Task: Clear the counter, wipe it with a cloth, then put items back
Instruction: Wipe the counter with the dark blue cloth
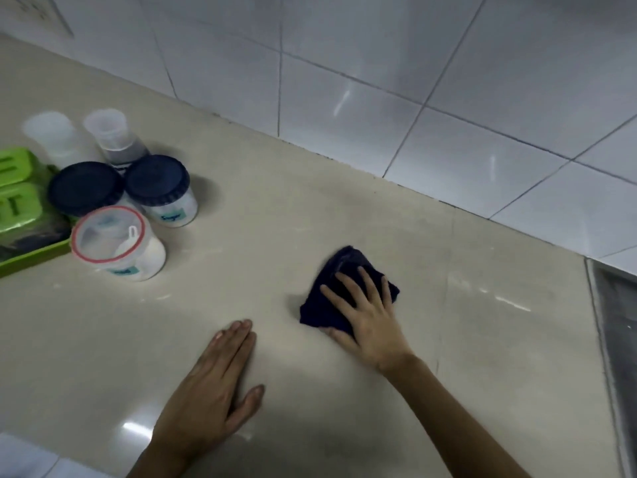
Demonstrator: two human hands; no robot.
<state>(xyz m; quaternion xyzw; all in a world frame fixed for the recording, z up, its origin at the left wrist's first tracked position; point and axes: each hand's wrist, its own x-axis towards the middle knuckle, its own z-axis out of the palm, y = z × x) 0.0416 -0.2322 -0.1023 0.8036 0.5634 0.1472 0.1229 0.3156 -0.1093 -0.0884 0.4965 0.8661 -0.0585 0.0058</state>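
Counter (241, 270) | right hand (365, 315) spread atop cloth (324, 305) | left hand (210, 391) flat, apart

A soft, matt dark navy cloth (344, 288) lies on the smooth, glossy beige stone-like counter (310, 208), backed by shiny glazed white wall tiles (448, 81), with translucent plastic jars (120, 243) and a glossy green plastic tray (31, 260) at the left, brushed metal (620, 322) at the right.
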